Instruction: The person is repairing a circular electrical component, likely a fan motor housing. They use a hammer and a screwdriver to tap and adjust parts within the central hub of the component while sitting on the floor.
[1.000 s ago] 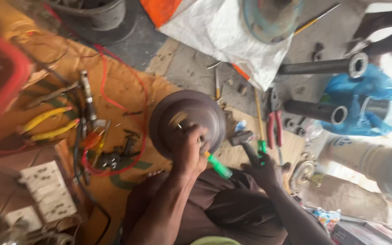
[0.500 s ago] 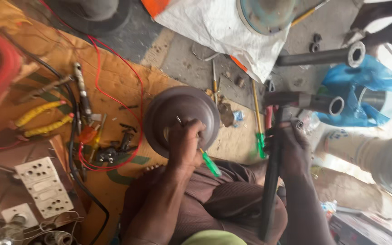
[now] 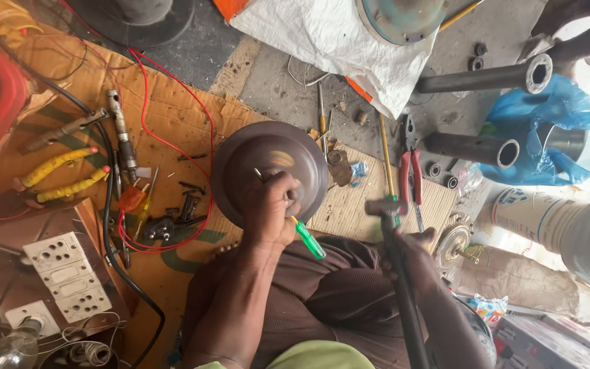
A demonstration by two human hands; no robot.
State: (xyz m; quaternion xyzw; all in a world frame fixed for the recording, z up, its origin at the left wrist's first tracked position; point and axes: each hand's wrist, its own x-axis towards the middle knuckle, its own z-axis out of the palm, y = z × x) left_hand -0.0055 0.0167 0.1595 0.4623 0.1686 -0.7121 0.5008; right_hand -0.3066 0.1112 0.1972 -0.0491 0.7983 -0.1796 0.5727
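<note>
Since a moment ago the right hand (image 3: 414, 249) has raised the hammer (image 3: 394, 273) at four o'clock of the brown dome housing (image 3: 268, 171), grip clamped on its handle, while the left hand (image 3: 271, 208) keeps the green-handled screwdriver (image 3: 306, 239) clamped against it.

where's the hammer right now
In the head view, right of centre: the right hand holds the hammer raised, its head beside the red-handled pliers, right of the brown round cover.

The left hand (image 3: 271, 208) presses a green-handled screwdriver (image 3: 306, 239) against a round dark-brown metal cover (image 3: 240, 160). The right hand (image 3: 411, 253) grips a dark-handled hammer (image 3: 394, 273).
</note>
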